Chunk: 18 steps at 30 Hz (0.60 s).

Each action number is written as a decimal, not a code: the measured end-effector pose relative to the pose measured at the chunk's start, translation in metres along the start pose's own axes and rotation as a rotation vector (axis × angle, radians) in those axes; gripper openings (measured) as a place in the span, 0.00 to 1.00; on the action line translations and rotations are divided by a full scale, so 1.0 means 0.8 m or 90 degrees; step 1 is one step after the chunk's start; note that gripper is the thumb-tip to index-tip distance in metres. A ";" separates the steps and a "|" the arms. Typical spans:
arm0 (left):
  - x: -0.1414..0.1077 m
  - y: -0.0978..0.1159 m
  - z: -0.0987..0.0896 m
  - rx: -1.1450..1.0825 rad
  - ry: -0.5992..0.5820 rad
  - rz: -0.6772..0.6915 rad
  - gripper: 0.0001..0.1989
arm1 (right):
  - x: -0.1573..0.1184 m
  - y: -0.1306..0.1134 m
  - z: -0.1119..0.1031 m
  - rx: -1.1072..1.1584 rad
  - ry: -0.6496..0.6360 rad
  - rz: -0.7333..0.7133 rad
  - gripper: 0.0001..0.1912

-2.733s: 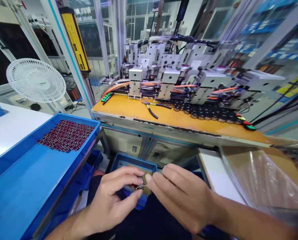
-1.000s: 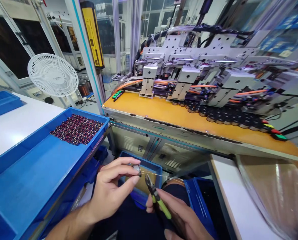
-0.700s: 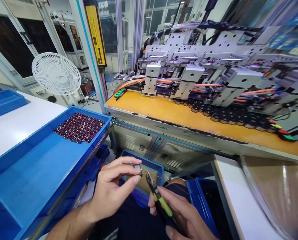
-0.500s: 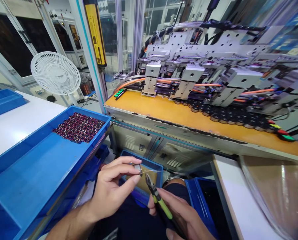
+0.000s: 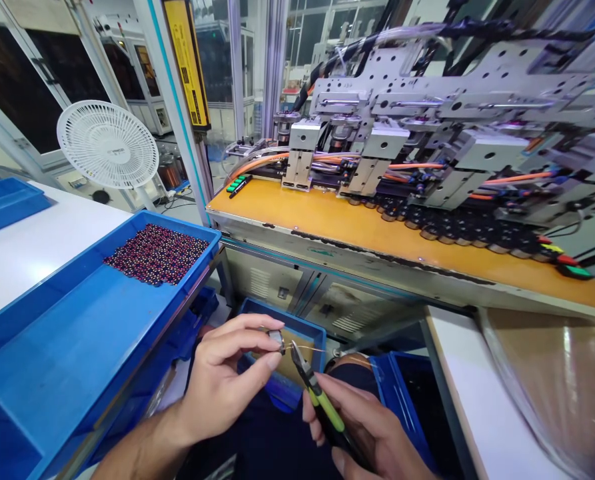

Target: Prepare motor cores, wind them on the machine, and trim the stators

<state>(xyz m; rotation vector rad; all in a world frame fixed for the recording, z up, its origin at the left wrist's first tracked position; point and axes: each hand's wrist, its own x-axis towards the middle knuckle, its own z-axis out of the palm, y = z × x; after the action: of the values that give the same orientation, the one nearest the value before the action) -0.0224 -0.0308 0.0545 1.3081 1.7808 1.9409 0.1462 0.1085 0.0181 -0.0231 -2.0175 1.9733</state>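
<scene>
Between the thumb and fingers of my left hand is a small round metallic part, perhaps a small coil or motor piece. Thin copper-coloured wire runs from it to the right. My right hand is wrapped round cutting pliers with green and black handles. Their jaws point up and left, close to the wire beside the part; whether they touch it I cannot tell.
At left, a long blue tray holds many small dark round parts at its far end. Below my hands sits a blue bin. A machine stands over an orange bench top. A white fan stands at far left.
The pliers and my right hand have shifted very slightly right and down. My left hand keeps its pinch on the part. The head view has turned a little.
</scene>
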 end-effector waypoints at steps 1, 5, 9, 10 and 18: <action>0.000 0.000 0.000 0.000 0.000 -0.001 0.12 | -0.002 0.002 0.000 -0.004 0.006 0.009 0.27; 0.001 0.000 0.001 -0.003 0.000 0.001 0.12 | -0.003 0.006 0.002 -0.036 0.010 0.016 0.25; 0.001 -0.001 0.002 -0.007 -0.005 -0.006 0.12 | 0.001 0.008 0.005 -0.082 0.042 0.021 0.25; 0.001 -0.001 0.001 -0.010 -0.009 -0.004 0.11 | 0.002 0.009 0.004 -0.086 0.046 0.030 0.26; 0.000 -0.012 -0.007 0.065 -0.049 0.166 0.16 | -0.010 0.020 -0.016 -0.012 0.040 0.146 0.28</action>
<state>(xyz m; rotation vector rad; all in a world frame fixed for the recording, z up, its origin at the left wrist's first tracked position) -0.0300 -0.0323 0.0467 1.7007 1.7681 1.9151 0.1536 0.1197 0.0003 -0.3300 -2.0727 2.0578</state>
